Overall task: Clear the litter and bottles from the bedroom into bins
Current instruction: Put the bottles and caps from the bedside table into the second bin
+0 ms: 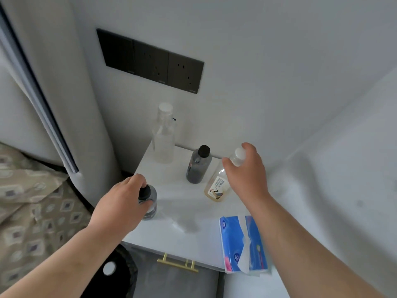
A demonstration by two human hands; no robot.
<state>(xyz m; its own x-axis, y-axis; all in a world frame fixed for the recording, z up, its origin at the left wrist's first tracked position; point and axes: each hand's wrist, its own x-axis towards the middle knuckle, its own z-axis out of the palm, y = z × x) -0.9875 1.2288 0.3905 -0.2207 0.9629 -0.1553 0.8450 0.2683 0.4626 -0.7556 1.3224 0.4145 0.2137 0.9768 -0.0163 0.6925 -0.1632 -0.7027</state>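
Observation:
Several bottles stand on a white nightstand [184, 211]. My left hand [120, 203] is closed around the neck of a small dark bottle with a black cap [150, 203] at the front left. My right hand [247, 168] grips the white-capped neck of an amber-tinted labelled bottle [217, 186], which tilts. Between them a dark bottle with a black cap [197, 166] stands upright. A tall clear bottle with a white cap [163, 134] stands at the back by the wall.
A blue tissue pack [242, 244] lies at the nightstand's front right. A black-lined bin [111, 274] sits on the floor below left. The bed with patterned bedding [32, 201] is on the left. Dark wall sockets [150, 61] are above. A gold drawer handle [178, 263] faces front.

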